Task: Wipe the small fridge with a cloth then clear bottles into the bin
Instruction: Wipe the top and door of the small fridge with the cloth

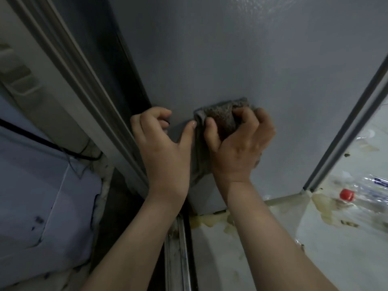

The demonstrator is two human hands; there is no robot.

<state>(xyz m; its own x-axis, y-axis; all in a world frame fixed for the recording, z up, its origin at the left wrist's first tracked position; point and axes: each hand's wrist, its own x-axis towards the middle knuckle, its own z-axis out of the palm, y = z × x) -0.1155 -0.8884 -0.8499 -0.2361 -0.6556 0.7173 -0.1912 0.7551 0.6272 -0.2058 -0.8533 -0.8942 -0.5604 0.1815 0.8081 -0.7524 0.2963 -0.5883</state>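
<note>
Clenching a crumpled grey-brown cloth [220, 119] against the grey fridge side [231, 59] mid-frame: the right hand [237, 143]; left hand [163, 143] curled just left of it, grip unclear.

Cloth [221, 120] flat on fridge [252, 59] side, under right hand [237, 141]. Left hand [162, 141] just left, at fridge edge. Bottle [357, 193] low on right.
</note>
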